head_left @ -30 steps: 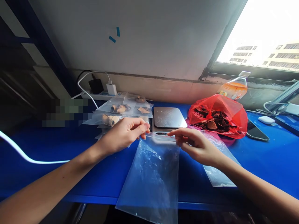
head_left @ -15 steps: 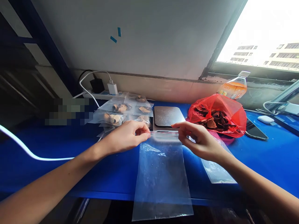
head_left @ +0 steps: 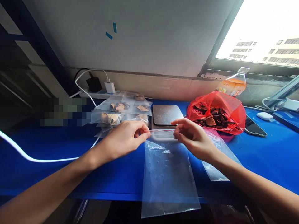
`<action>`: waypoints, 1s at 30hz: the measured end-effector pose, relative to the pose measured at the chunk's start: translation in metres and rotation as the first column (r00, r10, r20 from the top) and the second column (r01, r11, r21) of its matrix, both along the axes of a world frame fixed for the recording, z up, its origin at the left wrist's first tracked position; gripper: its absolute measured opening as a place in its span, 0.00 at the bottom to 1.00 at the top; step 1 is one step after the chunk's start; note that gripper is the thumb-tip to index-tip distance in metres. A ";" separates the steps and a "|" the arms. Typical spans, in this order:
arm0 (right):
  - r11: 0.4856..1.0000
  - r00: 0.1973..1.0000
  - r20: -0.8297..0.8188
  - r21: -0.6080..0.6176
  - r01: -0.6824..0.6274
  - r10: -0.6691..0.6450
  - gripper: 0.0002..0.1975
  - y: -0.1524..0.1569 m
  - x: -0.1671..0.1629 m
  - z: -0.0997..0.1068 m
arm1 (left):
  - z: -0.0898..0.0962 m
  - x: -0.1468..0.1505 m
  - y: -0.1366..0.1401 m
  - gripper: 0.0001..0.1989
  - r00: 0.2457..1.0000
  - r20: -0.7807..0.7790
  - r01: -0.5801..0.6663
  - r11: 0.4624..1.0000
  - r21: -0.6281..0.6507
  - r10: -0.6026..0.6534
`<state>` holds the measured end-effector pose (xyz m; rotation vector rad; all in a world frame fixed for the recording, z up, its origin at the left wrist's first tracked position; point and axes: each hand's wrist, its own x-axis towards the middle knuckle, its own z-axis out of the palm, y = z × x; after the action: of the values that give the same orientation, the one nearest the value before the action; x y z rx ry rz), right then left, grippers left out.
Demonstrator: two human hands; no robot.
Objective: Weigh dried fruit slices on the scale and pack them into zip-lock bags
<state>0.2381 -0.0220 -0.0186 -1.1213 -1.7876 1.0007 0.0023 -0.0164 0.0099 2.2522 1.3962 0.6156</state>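
A clear zip bag (head_left: 169, 180) hangs by its top edge between my two hands, its lower end past the table's front edge. My left hand (head_left: 132, 133) pinches the top left corner. At the top right, my right hand (head_left: 191, 133) grips the bag between thumb and fingers, with the index finger stretched toward the scale. The bag looks flat, and nothing shows inside it. Just behind it stands a small scale (head_left: 167, 114) with a bare metal plate. To the right, a red plastic bag (head_left: 238, 112) lies open, full of dark dried slices (head_left: 211, 119).
Several filled clear bags (head_left: 116, 113) lie behind my left hand. More flat clear bags (head_left: 216, 169) rest under my right forearm. A drink bottle (head_left: 234, 82), a phone (head_left: 255, 127) and a white case (head_left: 264, 116) are at the right. A white cable (head_left: 42, 160) crosses the left side.
The hanging bag's lower end has swung to the right. My right hand has come slightly closer to my left, and the view has shifted a little.
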 end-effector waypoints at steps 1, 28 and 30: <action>1.000 1.000 0.010 0.022 0.012 -0.012 0.11 -0.001 0.000 0.000 | 0.001 0.000 0.000 0.09 1.000 -0.007 -0.005 1.000 0.015 0.005; 0.863 0.960 0.196 0.500 0.077 -0.199 0.11 0.000 0.011 0.011 | 0.000 0.001 -0.003 0.07 0.995 0.004 0.088 0.916 0.392 -0.097; 0.864 0.959 0.190 0.495 0.092 -0.211 0.10 0.003 0.013 0.010 | -0.001 0.000 -0.003 0.07 0.996 0.011 0.076 0.919 0.387 -0.087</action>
<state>0.2509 -0.0192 -0.0089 -1.0677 -1.9550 0.2960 0.0026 -0.0194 0.0092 2.5765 1.2443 0.9625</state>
